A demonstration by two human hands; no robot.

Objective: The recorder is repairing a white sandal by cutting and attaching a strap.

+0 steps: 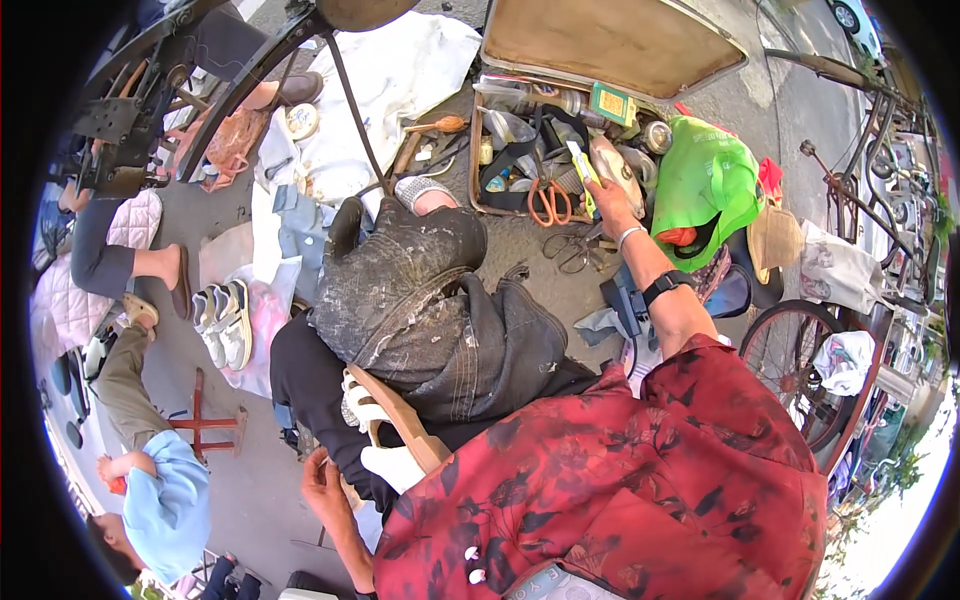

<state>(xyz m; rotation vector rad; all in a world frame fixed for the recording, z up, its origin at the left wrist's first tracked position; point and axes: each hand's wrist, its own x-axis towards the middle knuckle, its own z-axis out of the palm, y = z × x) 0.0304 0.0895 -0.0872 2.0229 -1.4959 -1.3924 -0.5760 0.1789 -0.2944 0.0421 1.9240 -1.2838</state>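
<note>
The left hand [325,490] hangs low beside the lap, fingers loosely curled, seemingly with nothing in it. A sandal [408,425] lies tilted in the lap, brown sole up, against the dark apron [420,295]; loose there, it could slide off if the knees shift. Farther off, the right hand [612,207] grips a yellow tool [583,172], apparently a cutter, over the open case [478,185]. Whether a blade is out I cannot tell; if so, a careless swing could nick skin, and the crowded case, with orange-handled scissors [548,203], could snag it. All this sits on grey pavement [265,475] outdoors: sneakers [228,330] and a red stool [200,425] left, a green bag [705,175] right, a person in blue [170,505] farther left, a bicycle wheel [797,375] farther right.
</note>
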